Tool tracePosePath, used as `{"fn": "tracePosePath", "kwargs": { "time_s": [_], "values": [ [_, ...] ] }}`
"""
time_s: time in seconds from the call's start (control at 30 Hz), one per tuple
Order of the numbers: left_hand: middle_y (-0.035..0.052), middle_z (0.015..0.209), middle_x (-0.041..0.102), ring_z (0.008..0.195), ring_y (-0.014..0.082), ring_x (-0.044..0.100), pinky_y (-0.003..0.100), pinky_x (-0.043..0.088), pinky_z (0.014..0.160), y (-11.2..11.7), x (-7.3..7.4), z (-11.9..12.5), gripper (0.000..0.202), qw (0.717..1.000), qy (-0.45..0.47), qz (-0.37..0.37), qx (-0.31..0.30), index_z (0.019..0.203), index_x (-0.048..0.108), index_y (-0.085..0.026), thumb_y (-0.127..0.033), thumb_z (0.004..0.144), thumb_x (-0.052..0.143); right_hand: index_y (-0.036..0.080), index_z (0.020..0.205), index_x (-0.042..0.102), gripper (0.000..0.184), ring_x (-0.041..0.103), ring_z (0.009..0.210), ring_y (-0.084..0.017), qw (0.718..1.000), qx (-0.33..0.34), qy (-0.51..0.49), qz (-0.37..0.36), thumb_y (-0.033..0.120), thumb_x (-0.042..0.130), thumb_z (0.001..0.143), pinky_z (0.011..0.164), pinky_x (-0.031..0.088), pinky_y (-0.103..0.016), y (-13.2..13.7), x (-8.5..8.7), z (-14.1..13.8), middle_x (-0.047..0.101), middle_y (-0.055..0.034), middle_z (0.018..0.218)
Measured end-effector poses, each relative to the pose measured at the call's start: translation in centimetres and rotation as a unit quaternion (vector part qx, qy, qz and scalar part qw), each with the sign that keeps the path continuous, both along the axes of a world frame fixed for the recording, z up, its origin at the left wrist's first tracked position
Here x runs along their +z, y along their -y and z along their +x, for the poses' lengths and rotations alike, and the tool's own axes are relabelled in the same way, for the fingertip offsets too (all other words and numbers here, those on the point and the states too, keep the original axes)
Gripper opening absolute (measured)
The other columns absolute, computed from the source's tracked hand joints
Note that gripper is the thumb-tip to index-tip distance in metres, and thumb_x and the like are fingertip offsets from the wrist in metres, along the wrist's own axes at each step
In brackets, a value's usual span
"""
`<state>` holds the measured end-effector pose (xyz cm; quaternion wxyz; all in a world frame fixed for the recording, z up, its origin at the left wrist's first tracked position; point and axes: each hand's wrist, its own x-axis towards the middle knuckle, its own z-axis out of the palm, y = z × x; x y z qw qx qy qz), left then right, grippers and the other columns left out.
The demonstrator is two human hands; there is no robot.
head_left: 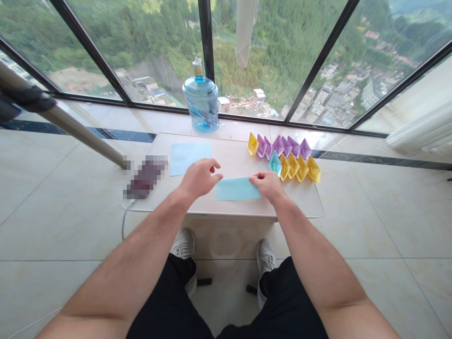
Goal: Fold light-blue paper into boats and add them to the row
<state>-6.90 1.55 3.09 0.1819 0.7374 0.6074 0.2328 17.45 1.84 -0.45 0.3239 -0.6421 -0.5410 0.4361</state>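
Observation:
A light blue sheet of paper, folded into a long rectangle [237, 189], lies in front of me near the table's front edge. My right hand [270, 184] pinches its upper right corner between thumb and fingers. Just off its upper left corner is my left hand [202, 178], thumb and curled fingers apart with a gap between them and nothing held. Behind the left hand, a paler blue flat sheet [190, 156] rests on the table. To the right stand folded paper boats: a teal one [275, 163], several yellow ones [302, 168] and several purple ones [291, 146].
The low white table [233, 146] has rounded corners. A pixelated device [146, 178] with a cable lies at its left edge, near a slanting pole [84, 127]. Behind the table, a blue water jug [201, 104] stands by the windows. My shoes are on the floor below.

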Motion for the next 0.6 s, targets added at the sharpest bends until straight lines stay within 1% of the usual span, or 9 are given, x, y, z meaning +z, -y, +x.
{"fn": "tracePosePath", "kwargs": {
  "time_s": [0.03, 0.07, 0.1, 0.17, 0.27, 0.33, 0.47, 0.6],
  "values": [
    [0.005, 0.094, 0.07, 0.084, 0.0186, 0.064, 0.031, 0.05, 0.081, 0.3, -0.6, 0.5, 0.021, 0.999, -0.004, 0.026, -0.039, 0.098, 0.073, -0.019, -0.028, 0.081, 0.066, 0.017, 0.076, 0.075, 0.026, 0.053, 0.058, -0.012, 0.999, 0.011, 0.033, 0.008, 0.042, 0.073, 0.069, 0.054, 0.039, -0.025, -0.1, -0.3, -0.2, 0.064, 0.0019, 0.063],
    [0.0062, 0.101, 0.07, 0.089, 0.0194, 0.065, 0.032, 0.05, 0.087, 0.6, -1.2, 1.1, 0.021, 0.996, -0.011, 0.028, -0.087, 0.1, 0.074, -0.019, -0.025, 0.082, 0.064, 0.017, 0.077, 0.075, 0.024, 0.056, 0.061, -0.013, 0.998, 0.022, 0.063, 0.02, 0.04, 0.073, 0.069, 0.058, 0.042, -0.025, -0.2, -0.6, -0.3, 0.066, 0.001, 0.067],
    [0.007, 0.105, 0.07, 0.096, 0.0211, 0.065, 0.034, 0.05, 0.092, 0.9, -1.8, 1.6, 0.021, 0.991, -0.031, 0.022, -0.125, 0.1, 0.074, -0.019, -0.023, 0.083, 0.062, 0.018, 0.08, 0.076, 0.023, 0.059, 0.065, -0.014, 0.995, 0.031, 0.089, 0.033, 0.037, 0.073, 0.069, 0.061, 0.044, -0.026, -0.3, -0.7, -0.4, 0.069, 0.0, 0.071],
    [0.0092, 0.106, 0.07, 0.104, 0.0243, 0.064, 0.037, 0.049, 0.099, 1.4, -2.8, 2.6, 0.025, 0.983, -0.078, 0.003, -0.165, 0.104, 0.075, -0.017, -0.02, 0.085, 0.059, 0.018, 0.087, 0.077, 0.026, 0.063, 0.072, -0.016, 0.99, 0.036, 0.128, 0.053, 0.034, 0.074, 0.068, 0.068, 0.047, -0.027, -0.2, -0.9, -0.6, 0.071, -0.0015, 0.078],
    [0.0102, 0.107, 0.069, 0.107, 0.0256, 0.063, 0.038, 0.049, 0.102, 1.7, -3.6, 3.3, 0.029, 0.978, -0.109, 0.006, -0.18, 0.11, 0.076, -0.018, -0.022, 0.089, 0.057, 0.019, 0.101, 0.076, 0.037, 0.063, 0.075, -0.018, 0.982, 0.032, 0.171, 0.068, 0.033, 0.076, 0.067, 0.07, 0.048, -0.03, 0.2, -0.9, -0.7, 0.07, -0.0013, 0.081],
    [0.0102, 0.106, 0.068, 0.106, 0.0256, 0.062, 0.038, 0.049, 0.101, 1.7, -3.7, 3.4, 0.032, 0.975, -0.117, 0.016, -0.187, 0.114, 0.075, -0.019, -0.022, 0.09, 0.055, 0.02, 0.104, 0.075, 0.038, 0.064, 0.075, -0.019, 0.978, 0.032, 0.193, 0.077, 0.032, 0.075, 0.068, 0.071, 0.049, -0.031, 0.4, -0.9, -0.8, 0.07, -0.0011, 0.081],
    [0.0107, 0.107, 0.066, 0.106, 0.0255, 0.06, 0.04, 0.048, 0.102, 1.7, -3.9, 3.6, 0.04, 0.973, -0.127, 0.031, -0.193, 0.127, 0.07, -0.019, -0.019, 0.091, 0.052, 0.021, 0.1, 0.074, 0.028, 0.065, 0.079, -0.021, 0.967, 0.035, 0.227, 0.112, 0.028, 0.071, 0.073, 0.078, 0.05, -0.033, 0.7, -1.3, -1.1, 0.072, -0.0031, 0.085],
    [0.0113, 0.108, 0.065, 0.106, 0.0255, 0.06, 0.04, 0.047, 0.103, 1.7, -4.0, 3.8, 0.038, 0.972, -0.131, 0.028, -0.193, 0.126, 0.07, -0.018, -0.02, 0.092, 0.051, 0.021, 0.091, 0.075, 0.015, 0.065, 0.086, -0.022, 0.947, 0.069, 0.246, 0.196, 0.021, 0.067, 0.079, 0.082, 0.05, -0.033, 1.1, -2.0, -1.2, 0.072, -0.0053, 0.088]
  ]
}}
